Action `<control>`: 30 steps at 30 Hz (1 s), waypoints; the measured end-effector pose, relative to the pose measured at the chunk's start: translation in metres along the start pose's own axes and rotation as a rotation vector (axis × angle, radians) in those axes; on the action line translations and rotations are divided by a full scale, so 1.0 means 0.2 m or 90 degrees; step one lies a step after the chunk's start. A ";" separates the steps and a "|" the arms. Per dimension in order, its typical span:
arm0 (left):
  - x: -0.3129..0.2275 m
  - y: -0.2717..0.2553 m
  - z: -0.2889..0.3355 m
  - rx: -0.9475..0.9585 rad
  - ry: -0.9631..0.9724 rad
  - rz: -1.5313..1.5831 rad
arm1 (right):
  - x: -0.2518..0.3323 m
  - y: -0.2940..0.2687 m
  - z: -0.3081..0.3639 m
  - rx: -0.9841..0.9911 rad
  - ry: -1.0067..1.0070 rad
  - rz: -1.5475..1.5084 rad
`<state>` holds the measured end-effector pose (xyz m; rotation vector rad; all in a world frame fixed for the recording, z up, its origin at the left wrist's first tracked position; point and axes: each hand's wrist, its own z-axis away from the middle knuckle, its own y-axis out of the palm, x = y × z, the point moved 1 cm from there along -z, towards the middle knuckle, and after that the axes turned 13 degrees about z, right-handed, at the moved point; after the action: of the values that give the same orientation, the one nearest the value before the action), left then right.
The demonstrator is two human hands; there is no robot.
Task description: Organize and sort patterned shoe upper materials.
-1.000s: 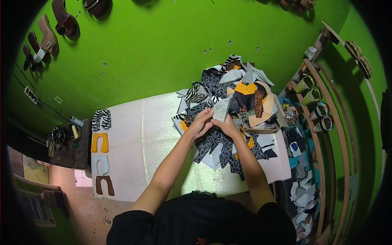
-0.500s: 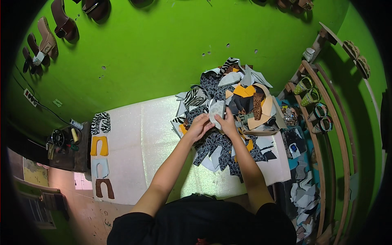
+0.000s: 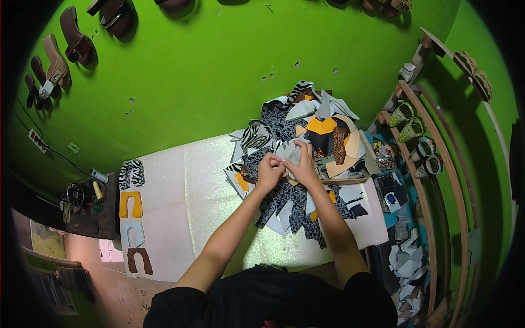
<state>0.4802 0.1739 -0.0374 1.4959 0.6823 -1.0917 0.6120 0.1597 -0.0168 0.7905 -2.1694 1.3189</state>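
My left hand and my right hand meet over a heap of cut material pieces on a white work table. Both hands pinch the same pale grey cut piece, held just above the heap. The heap mixes zebra-striped, black patterned, orange, grey and leopard-print shapes. Black patterned pieces lie under my forearms.
Four U-shaped cut pieces line the table's left edge: zebra, orange, pale grey, brown. Sandals hang on the green wall. A curved wooden rack with sandals stands right. Scraps lie on the floor right.
Both hands have stayed together over the heap and shifted slightly toward its far side, turning the pale grey piece between the fingers.
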 end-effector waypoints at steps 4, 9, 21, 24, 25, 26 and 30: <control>-0.03 0.05 -0.01 0.009 0.012 -0.017 | -0.07 -0.02 -0.05 -0.042 0.011 -0.008; -0.03 -0.07 -0.10 -0.012 0.080 -0.089 | 0.02 -0.14 -0.16 -0.096 -0.026 0.166; -0.01 0.14 -0.57 0.123 0.308 -0.536 | -0.40 -0.24 -0.73 -0.168 0.257 0.177; -0.03 0.23 -0.76 0.161 0.327 -0.528 | -0.41 -0.17 -0.75 -0.146 0.281 0.234; -0.02 0.26 -0.81 0.158 0.331 -0.537 | -0.42 -0.16 -0.74 -0.155 0.274 0.238; -0.01 0.27 -0.85 0.153 0.340 -0.566 | -0.43 -0.15 -0.73 -0.155 0.266 0.233; 0.02 0.26 -0.94 0.080 0.221 -0.684 | -0.45 -0.17 -0.73 -0.077 0.272 0.242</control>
<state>0.5775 0.3419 -0.0243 1.4271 1.8093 -1.6787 0.7145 0.2986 0.0062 0.0320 -2.0770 1.3638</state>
